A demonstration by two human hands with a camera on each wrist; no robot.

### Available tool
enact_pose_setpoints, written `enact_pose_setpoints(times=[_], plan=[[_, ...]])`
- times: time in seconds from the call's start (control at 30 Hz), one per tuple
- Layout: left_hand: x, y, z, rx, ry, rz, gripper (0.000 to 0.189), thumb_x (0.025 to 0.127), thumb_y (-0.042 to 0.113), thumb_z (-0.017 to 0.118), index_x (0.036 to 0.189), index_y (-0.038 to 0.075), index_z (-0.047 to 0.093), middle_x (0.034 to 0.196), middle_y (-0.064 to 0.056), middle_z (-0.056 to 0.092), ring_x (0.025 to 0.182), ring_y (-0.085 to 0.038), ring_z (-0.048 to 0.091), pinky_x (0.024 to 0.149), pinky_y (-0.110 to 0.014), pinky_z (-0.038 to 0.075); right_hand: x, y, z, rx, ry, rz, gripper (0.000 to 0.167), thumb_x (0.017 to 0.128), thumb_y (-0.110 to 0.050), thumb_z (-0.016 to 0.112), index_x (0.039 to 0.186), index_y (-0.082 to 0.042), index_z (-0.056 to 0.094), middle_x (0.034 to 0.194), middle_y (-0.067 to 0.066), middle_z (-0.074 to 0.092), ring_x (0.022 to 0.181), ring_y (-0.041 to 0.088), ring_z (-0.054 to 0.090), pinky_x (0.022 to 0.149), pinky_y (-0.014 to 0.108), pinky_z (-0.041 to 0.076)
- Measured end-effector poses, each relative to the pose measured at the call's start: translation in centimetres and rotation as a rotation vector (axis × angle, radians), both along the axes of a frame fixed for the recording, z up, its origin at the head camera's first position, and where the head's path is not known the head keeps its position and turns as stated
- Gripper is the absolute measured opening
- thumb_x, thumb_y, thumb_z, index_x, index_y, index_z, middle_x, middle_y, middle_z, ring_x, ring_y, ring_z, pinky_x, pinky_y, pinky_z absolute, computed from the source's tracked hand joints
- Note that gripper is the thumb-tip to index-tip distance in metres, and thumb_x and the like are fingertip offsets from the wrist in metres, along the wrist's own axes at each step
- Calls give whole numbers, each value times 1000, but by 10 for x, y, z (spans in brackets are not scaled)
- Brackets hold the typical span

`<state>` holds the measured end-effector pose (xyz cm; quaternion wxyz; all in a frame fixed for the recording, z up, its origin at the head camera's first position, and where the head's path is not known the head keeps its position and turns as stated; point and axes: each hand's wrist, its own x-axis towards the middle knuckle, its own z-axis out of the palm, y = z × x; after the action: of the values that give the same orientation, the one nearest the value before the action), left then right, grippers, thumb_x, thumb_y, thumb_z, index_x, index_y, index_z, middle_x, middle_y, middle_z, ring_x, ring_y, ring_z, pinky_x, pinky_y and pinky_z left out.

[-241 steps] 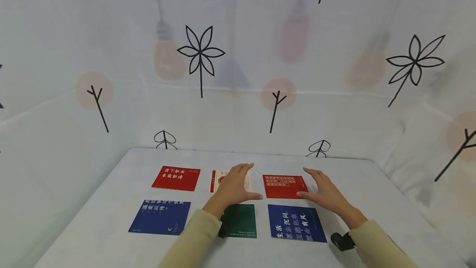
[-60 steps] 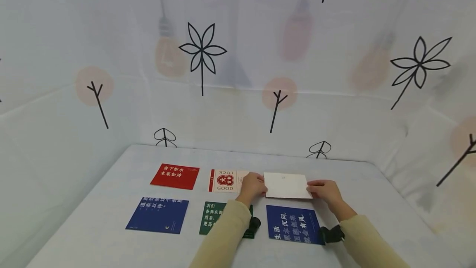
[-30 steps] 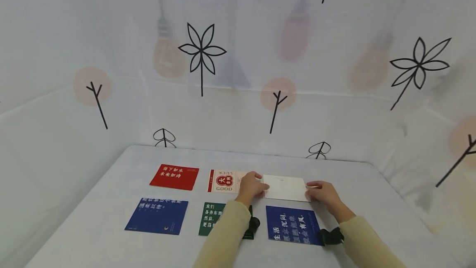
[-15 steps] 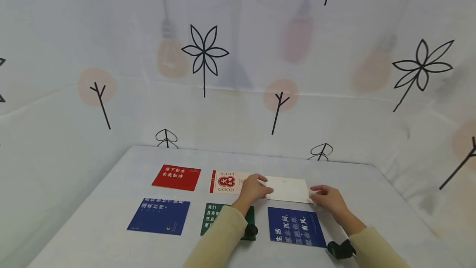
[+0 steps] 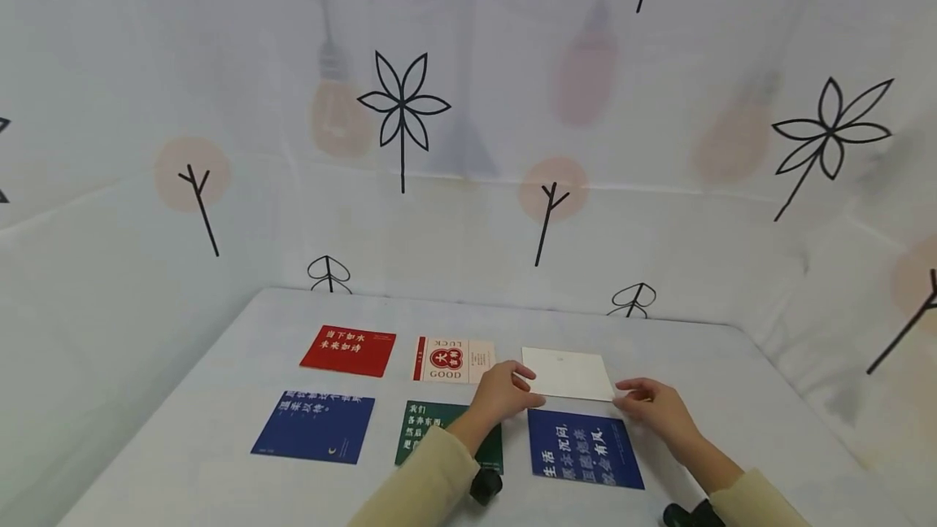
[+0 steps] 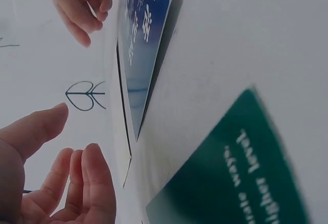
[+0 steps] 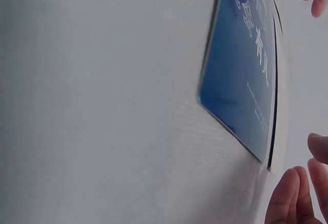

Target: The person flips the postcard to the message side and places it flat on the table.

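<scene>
White card (image 5: 567, 371) lies flat, blank side up; my L hand (image 5: 503, 392) at its 8 o'clock, R hand (image 5: 659, 413) at 4, fingers loosely parted, holding nothing. Blue card (image 5: 586, 447) at 6, green card (image 5: 430, 416) approx. 8, cream card (image 5: 450, 359) 9, red card (image 5: 347, 350) and 2nd blue card (image 5: 315, 428) beyond: all print up. Prob. 1 of 6 turned, 5 left.

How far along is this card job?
Apparently done: the white card, lying nearly blank side up.
In hand: nothing gripped; left hand and right hand sit open near it.
Possibly left, if all should match: red card, cream card, green card, left blue card and right blue card, all printed side up.
</scene>
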<state>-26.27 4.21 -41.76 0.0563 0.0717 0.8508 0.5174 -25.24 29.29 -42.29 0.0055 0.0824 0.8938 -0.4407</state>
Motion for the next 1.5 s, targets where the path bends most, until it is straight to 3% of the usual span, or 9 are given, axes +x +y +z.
enact_pose_setpoints(times=[0.27,0.57,1.0,1.23,1.5], plan=[[15,-1,3,12,-23,-25,33,72,17,80,100,9,64,81,1,57,70,-15,53,59,-30,49,11,-1,1,-6,-9,14,46,79,-16,72,115,8,56,90,11,59,77,19,55,64,29,48],[25,-4,-1,19,-31,-62,35,70,15,82,100,9,64,83,0,58,70,-15,53,58,-30,48,23,-3,-3,-20,-23,18,45,76,-16,74,111,6,59,87,7,59,77,19,54,64,29,47],[29,-4,-11,-50,-50,-71,46,63,13,86,102,12,62,84,3,57,72,-16,53,62,-33,47,30,-7,-3,33,-72,45,51,72,-16,78,113,5,57,88,7,58,79,20,55,68,33,47],[28,-6,-10,-100,-70,-121,60,58,9,88,109,12,59,85,2,57,74,-17,53,66,-36,48,28,-3,-9,60,-106,88,60,65,-7,82,116,5,55,86,7,55,79,20,53,68,34,45],[23,-6,-10,-169,-103,-170,67,58,4,87,117,8,57,84,1,53,70,-17,51,66,-33,48,25,0,-12,95,-115,140,64,63,-3,83,118,7,52,80,6,50,75,19,48,65,32,43]])
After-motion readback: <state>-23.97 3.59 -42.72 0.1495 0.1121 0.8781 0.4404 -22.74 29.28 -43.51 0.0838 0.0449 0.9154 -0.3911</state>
